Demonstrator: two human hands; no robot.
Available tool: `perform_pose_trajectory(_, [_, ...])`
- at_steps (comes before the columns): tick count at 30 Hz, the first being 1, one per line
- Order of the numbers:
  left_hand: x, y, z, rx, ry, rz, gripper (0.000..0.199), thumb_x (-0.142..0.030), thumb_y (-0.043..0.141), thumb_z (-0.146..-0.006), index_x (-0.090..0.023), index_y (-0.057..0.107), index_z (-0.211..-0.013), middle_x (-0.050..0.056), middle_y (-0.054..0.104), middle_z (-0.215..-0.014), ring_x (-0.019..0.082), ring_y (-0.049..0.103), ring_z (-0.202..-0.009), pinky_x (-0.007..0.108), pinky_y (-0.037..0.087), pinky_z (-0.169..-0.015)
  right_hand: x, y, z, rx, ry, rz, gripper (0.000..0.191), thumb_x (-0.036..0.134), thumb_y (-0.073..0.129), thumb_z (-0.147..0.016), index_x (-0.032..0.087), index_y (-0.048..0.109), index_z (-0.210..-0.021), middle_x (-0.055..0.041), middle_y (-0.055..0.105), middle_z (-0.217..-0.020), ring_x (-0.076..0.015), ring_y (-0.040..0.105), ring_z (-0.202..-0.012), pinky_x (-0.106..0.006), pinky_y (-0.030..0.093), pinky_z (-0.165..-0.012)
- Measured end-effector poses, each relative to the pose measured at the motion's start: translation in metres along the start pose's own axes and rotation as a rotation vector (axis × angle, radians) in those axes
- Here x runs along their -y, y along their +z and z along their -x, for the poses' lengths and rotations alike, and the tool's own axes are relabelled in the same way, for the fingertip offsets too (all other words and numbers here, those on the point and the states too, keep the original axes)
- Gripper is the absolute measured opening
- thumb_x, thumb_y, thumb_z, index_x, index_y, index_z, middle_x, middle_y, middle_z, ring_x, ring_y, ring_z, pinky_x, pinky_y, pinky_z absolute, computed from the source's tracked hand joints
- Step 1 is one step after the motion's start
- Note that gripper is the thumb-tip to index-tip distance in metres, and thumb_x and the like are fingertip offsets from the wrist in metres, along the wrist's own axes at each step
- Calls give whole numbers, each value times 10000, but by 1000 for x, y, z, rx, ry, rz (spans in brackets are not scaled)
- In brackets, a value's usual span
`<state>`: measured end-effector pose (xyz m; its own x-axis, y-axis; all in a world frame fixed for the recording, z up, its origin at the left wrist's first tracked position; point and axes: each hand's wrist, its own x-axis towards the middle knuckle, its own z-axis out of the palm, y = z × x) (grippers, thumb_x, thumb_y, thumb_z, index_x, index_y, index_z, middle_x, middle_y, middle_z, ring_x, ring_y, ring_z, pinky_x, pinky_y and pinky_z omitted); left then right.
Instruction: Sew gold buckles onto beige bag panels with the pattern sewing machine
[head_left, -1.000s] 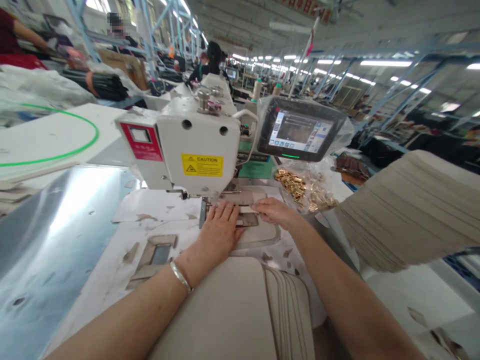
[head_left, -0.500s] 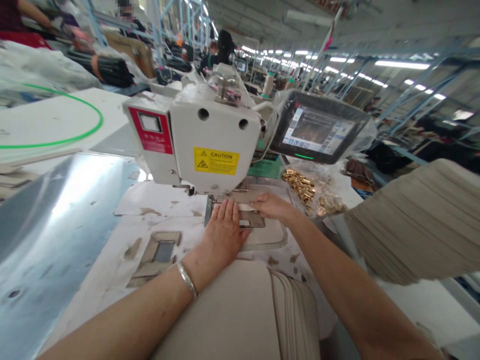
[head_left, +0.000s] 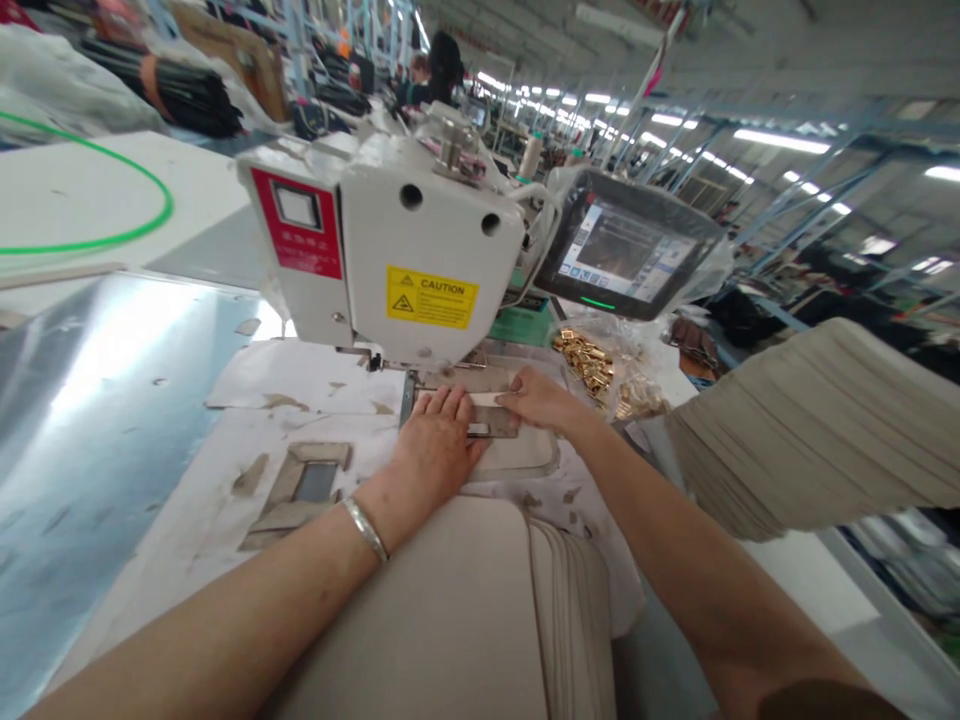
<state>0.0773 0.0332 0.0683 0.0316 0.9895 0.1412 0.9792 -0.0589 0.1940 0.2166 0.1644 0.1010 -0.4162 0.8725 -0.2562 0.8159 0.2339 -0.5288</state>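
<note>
My left hand lies flat with fingers stretched out on the metal clamp plate below the head of a sewing machine. My right hand pinches the right end of a narrow pale strip at the same plate. Under the plate lies a beige panel with rounded corners. The strip's left end is hidden by my left fingers. Close to my body, below my left hand, rests a stack of beige panels.
A taped rectangular frame lies left on the white sheet. Gold-coloured metal fittings in clear plastic stand behind my right hand. The machine's screen is lit. Another beige stack stands at right. Bare metal tabletop spans the left.
The whole view has shifted slightly, so the scene sits a little higher and further left. Both hands stay at the clamp plate; the right fingers are bent a bit more around the strip.
</note>
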Motion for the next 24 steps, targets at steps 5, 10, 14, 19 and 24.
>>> perform_pose_trajectory(5, [0,-1,0,-18,6,7,577,-379,524,-921,-24,477,-1374,216,440,-1495,350,404,-1391,500,322,-1147,2,-4,-7,5,23,88,200,221,642,-813,164,605,-624,-23,611,-447,-95,444,-329,-218,349,-380])
perform_pose_trajectory(10, [1,-2,1,-26,18,0,562,-377,510,-929,-28,482,-1368,215,447,-1491,340,408,-1390,506,337,-1139,5,-9,-2,56,105,115,290,213,671,-815,149,594,-543,-12,570,-400,-86,451,-306,-195,367,-359])
perform_pose_trajectory(14, [1,0,2,-37,17,-20,569,-388,488,-938,-26,474,-1377,201,448,-1496,334,403,-1395,488,327,-1151,6,-12,-1,161,167,101,311,232,638,-860,129,610,-568,21,544,-385,-54,447,-321,-151,361,-362])
perform_pose_trajectory(19, [0,2,1,-45,17,-41,560,-396,479,-940,-46,481,-1377,186,450,-1499,335,407,-1392,485,324,-1152,-1,-9,-6,167,211,-60,268,213,623,-881,129,593,-629,36,547,-413,-41,396,-325,-150,292,-338])
perform_pose_trajectory(24, [1,3,1,-59,19,-42,548,-388,494,-934,-44,499,-1360,195,460,-1489,343,413,-1387,495,332,-1143,-7,-7,-8,147,183,-40,247,229,639,-876,143,583,-651,47,537,-442,-52,396,-350,-167,310,-385])
